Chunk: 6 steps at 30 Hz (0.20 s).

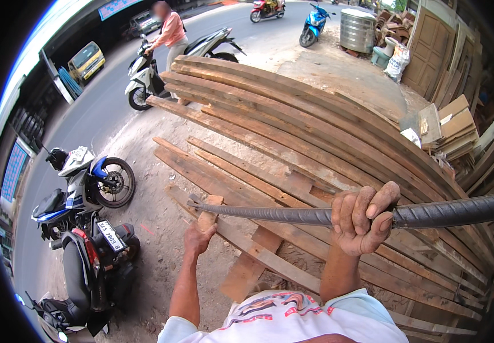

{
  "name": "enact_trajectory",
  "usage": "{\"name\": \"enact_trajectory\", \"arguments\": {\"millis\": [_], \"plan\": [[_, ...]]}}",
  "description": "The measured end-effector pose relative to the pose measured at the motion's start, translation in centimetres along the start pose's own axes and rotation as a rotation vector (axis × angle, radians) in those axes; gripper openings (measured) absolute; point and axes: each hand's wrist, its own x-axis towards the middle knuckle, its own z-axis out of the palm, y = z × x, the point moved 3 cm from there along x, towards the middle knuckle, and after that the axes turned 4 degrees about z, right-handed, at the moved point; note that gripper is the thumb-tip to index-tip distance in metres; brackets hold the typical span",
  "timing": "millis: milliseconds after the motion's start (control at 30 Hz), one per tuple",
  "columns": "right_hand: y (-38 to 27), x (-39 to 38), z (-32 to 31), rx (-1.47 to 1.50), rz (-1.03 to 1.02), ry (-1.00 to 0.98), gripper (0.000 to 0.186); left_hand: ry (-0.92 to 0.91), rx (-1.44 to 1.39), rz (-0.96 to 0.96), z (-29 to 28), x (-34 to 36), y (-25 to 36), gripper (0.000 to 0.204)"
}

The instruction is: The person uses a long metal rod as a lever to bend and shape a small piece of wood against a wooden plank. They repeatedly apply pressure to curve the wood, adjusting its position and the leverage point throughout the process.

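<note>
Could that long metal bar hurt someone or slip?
Maybe. The right hand grips the metal bar alone; its far tip sits by the small wood block that the left hand holds, so a slip might pinch fingers. The planks underfoot look uneven, so tripping seems possible.

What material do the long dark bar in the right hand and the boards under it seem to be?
The bar looks like steel: dark grey, dull, with ribs along it. The boards look like rough, unpainted wood: brown, weathered, with visible grain.
</note>
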Motion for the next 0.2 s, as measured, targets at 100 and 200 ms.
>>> {"name": "enact_trajectory", "arguments": {"millis": [100, 200], "plan": [[-0.1, -0.2, 0.3, -0.028, 0.003, -0.077, 0.031, -0.007, 0.032, -0.005, -0.2, -0.3, 0.0, 0.071], [0.1, -0.4, 0.5, -0.041, 0.003, -0.143, 0.03, 0.013, 0.046, 0.038, 0.1, -0.4, -0.7, 0.071]]}}
